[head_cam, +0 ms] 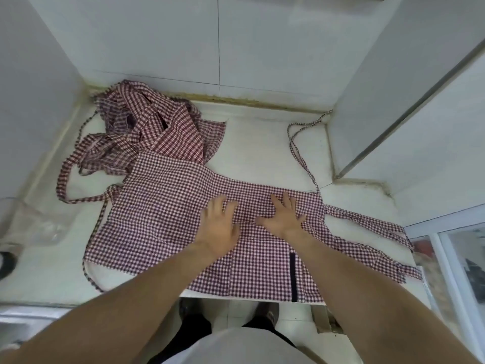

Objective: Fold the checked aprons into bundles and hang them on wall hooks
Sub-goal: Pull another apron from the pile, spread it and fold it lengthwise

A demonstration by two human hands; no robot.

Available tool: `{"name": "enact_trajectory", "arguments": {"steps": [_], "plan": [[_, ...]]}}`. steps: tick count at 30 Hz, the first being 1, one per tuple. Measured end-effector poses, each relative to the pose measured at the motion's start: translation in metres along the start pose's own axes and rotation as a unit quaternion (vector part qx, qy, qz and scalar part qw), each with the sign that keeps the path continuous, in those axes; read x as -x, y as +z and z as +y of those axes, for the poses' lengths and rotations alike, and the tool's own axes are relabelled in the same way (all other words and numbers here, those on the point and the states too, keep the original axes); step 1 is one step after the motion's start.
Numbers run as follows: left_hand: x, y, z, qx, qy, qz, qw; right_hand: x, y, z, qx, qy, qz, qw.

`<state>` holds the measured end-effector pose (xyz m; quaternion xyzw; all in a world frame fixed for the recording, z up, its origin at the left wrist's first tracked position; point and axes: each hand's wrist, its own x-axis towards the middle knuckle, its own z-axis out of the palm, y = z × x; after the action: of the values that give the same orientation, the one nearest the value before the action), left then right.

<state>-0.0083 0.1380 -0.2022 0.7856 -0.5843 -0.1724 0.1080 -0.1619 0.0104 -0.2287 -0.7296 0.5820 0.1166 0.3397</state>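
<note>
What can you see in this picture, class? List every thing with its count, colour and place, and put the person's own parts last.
flat apron: one, red-and-white check, spread across the counter
crumpled aprons: a heap, count unclear, red-and-white check, back left corner
counter: one, white, between tiled walls
plastic bag: one, clear, left edge
sink: one, steel, lower left
left hand: open, flat on the flat apron
right hand: open, flat on the flat apron

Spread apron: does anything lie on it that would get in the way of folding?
Nothing visible does. Only the left hand and right hand rest flat on the spread apron; the crumpled apron pile sits beyond its far-left corner.
</note>
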Motion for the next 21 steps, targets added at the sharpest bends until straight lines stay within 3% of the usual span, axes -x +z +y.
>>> {"name": "enact_trajectory", "arguments": {"steps": [3, 5, 8, 11, 15, 16, 18, 21], "plan": [[0.007, 0.031, 0.02, -0.025, -0.04, -0.264, 0.963, 0.002, -0.015, 0.014, -0.093, -0.063, 0.011, 0.994], [0.003, 0.038, 0.024, -0.056, -0.063, -0.325, 0.942, 0.007, -0.025, 0.036, -0.113, -0.105, 0.015, 0.988], [-0.004, 0.031, 0.026, -0.086, -0.099, -0.359, 0.924, 0.016, -0.034, 0.077, -0.033, -0.153, 0.042, 0.987], [-0.018, 0.023, 0.038, -0.109, -0.119, -0.378, 0.912, 0.027, -0.042, 0.122, 0.042, -0.123, 0.103, 0.986], [-0.034, 0.033, 0.08, -0.082, -0.121, -0.231, 0.962, 0.047, -0.041, 0.16, 0.068, -0.089, 0.11, 0.988], [-0.032, 0.039, 0.087, -0.066, -0.11, -0.229, 0.965, 0.049, -0.039, 0.162, 0.043, -0.092, 0.101, 0.99], [-0.027, 0.055, 0.101, -0.078, -0.102, -0.297, 0.946, 0.053, -0.044, 0.172, 0.011, -0.089, 0.081, 0.993], [-0.025, 0.068, 0.106, -0.117, -0.123, -0.361, 0.917, 0.057, -0.062, 0.197, 0.057, -0.107, 0.027, 0.992]]}}
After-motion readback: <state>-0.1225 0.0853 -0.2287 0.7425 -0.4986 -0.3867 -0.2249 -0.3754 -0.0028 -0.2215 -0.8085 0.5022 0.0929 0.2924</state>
